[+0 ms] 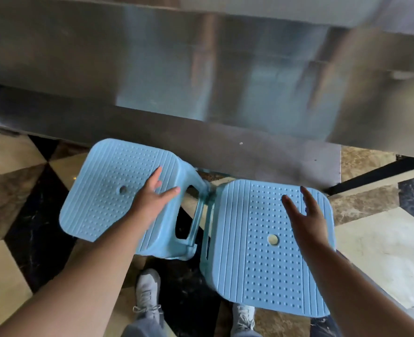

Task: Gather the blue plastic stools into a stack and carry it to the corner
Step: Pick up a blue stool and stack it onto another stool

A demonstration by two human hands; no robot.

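Two blue stools stand close together on the tiled floor (383,239), just before a steel counter (201,69). The left stool (108,188) is tipped, its seat facing up and leftward, long axis running away from the person; its legs touch the right stool (262,251), whose seat faces up. The left hand (152,198) lies spread on the left seat's edge. The right hand (305,215), fingers spread, is over the right seat. Grey shoes (147,293) show below.
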